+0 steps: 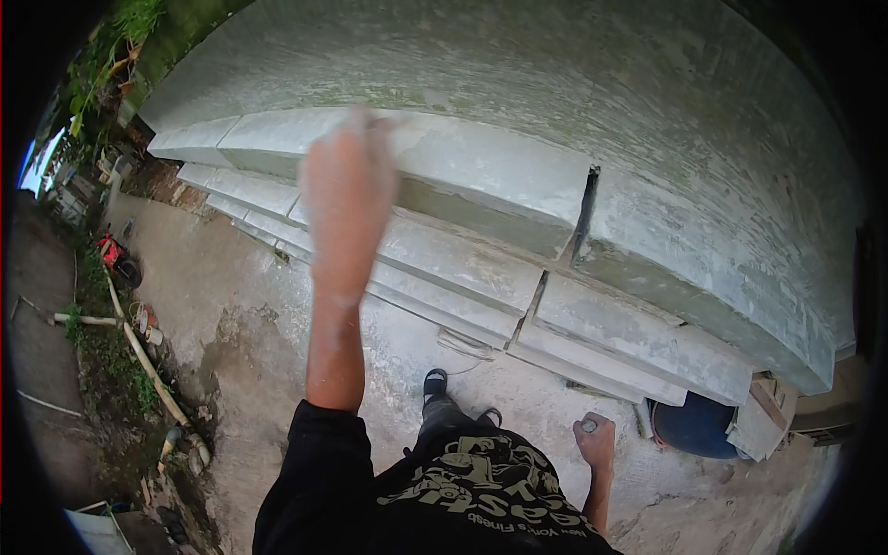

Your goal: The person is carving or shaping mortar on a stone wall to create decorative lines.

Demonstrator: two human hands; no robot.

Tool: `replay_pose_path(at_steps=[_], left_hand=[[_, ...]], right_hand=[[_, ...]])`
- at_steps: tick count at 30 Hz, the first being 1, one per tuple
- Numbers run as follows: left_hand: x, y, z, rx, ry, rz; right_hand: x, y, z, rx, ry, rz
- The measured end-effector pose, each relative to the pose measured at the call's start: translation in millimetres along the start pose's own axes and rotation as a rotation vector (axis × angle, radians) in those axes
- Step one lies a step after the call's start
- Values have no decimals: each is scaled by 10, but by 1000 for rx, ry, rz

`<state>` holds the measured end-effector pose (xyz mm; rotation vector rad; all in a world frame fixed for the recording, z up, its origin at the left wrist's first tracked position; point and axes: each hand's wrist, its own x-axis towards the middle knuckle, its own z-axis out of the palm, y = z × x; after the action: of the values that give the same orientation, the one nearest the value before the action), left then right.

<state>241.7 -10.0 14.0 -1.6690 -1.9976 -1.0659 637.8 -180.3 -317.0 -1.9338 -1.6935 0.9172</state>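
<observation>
My left hand [350, 176] is stretched forward over the upper ledge of a grey concrete step-like moulding [490, 171]. It is blurred by motion, its fingers look curled closed, and whatever they may hold is hidden. Beyond it rises a rough, greenish-grey plastered wall [555, 83]. Low on the right, away from the moulding, my right hand [599, 444] is closed around a small round grey object [589, 425], whose kind I cannot make out.
Dark vertical gaps [585, 213] split the ledges. Under their right end sit a dark blue tub [694, 427] and a pale board [763, 416]. My sandalled foot [435, 384] stands on the concrete floor [268, 370]. Leftward lie a long pole [148, 361] and a red motorbike [113, 254].
</observation>
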Motion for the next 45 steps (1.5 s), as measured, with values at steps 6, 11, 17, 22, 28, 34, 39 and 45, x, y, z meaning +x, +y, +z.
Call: replay_pose_path(at_steps=[6, 11, 17, 22, 28, 34, 39, 45], left_hand=[[-426, 458, 330, -100, 144, 470], [-701, 802, 282, -351, -70, 480], [-1009, 167, 470, -653, 94, 213], [-1731, -592, 594, -641, 44, -235], [-1833, -891, 466, -827, 115, -636], [-1296, -774, 128, -530, 45, -367], [-992, -75, 52, -566, 116, 50], [-966, 1171, 292, -514, -109, 716]], right_hand=[[2, 34, 35, -25, -15, -44], [65, 115, 120, -11, -15, -47], [-304, 776, 337, 24, -42, 212], [-880, 1585, 596, -47, -178, 459], [-1259, 2283, 874, 43, -172, 646], [-1440, 2521, 925, 175, -97, 803], [-1562, 2431, 1008, 275, -45, 809], [-1664, 2288, 1153, 292, -92, 780]])
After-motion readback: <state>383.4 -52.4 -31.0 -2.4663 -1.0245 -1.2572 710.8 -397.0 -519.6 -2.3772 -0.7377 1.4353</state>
